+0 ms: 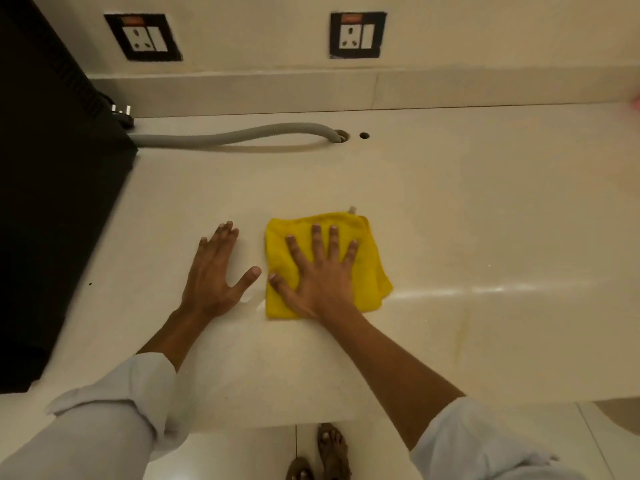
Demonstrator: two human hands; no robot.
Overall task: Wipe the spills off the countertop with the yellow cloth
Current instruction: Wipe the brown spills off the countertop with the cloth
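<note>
Cream countertop (450,202) bears yellow cloth (370,271); wall sockets (357,35) behind.

Fuzzy yellow cloth (367,268) lies on a smooth, glossy pale stone countertop (485,209); the grey hose (235,136) looks ribbed plastic.

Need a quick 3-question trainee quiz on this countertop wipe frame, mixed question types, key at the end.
1. True or false: the right hand lies flat, fingers spread, on the yellow cloth.
2. Where is the left hand? A) on the cloth B) on the bare countertop beside the cloth C) holding the grey hose
3. Fill in: the hose runs from the black appliance into a ____ in the countertop.

Key: 1 true; 2 B; 3 hole
</note>
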